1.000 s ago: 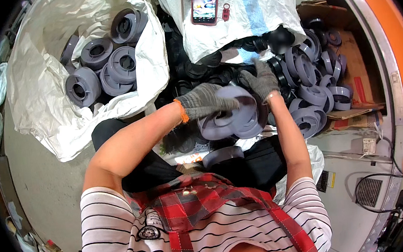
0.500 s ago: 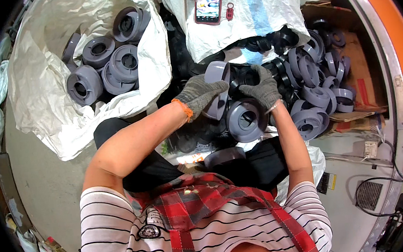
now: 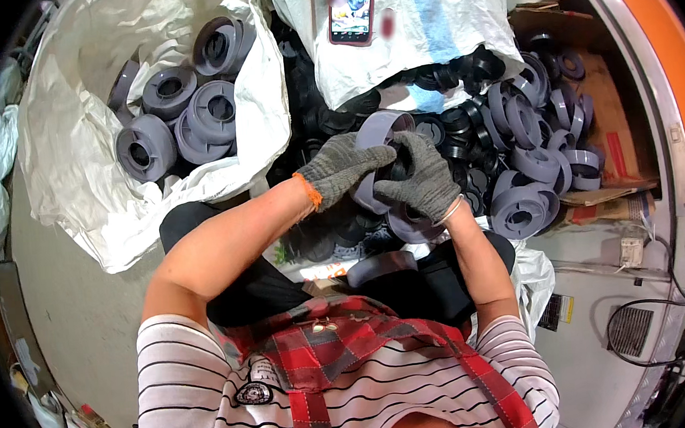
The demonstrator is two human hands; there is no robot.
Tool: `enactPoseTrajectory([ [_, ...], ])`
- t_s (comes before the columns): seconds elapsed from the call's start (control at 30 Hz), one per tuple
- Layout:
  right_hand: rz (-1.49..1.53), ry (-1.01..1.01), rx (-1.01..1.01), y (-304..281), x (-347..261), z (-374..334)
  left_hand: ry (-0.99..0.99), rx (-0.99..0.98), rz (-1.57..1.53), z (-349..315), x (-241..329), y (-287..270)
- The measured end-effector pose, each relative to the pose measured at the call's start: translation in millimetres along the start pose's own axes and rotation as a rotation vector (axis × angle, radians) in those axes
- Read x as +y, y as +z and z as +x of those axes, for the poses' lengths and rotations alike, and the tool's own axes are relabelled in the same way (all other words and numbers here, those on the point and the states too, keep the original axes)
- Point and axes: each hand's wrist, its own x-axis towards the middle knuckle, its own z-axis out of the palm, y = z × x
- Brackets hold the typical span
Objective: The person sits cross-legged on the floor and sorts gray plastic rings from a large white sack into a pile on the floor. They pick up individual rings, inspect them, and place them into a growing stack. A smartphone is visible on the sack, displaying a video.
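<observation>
While both gloved hands meet just ahead of my chest, my left hand (image 3: 344,165) and right hand (image 3: 422,179) are clenched around a grey plastic spool (image 3: 384,174) with a black ring (image 3: 398,169) pressed at its hub. If the ring seats crooked, I judge it could pop loose into the black ring pile (image 3: 327,119) beyond. Farther left sits the white sack (image 3: 72,155) of finished spools (image 3: 178,118); far right, loose spools (image 3: 531,159); farthest, a phone (image 3: 351,6).

Grey spools (image 3: 523,212) on cardboard (image 3: 607,157)
</observation>
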Motion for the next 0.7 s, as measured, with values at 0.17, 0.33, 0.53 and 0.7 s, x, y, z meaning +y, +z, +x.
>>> enactPoseTrajectory([
  [0.17, -0.014, -0.126, -0.009, 3, -4, -4, -0.116, -0.043, -0.125, 6, -15, -5],
  [0.33, -0.047, -0.289, 0.037, 8, -1, -8, -0.146, -0.088, -0.25, 6, -18, -9],
  [0.53, -0.017, -0.217, 0.047, 5, -5, -8, -0.098, -0.105, -0.144, 1, -6, -6],
  [0.7, 0.407, 0.31, 0.093, 19, -11, -8, 0.151, -0.015, 0.249, 0, -10, 2],
])
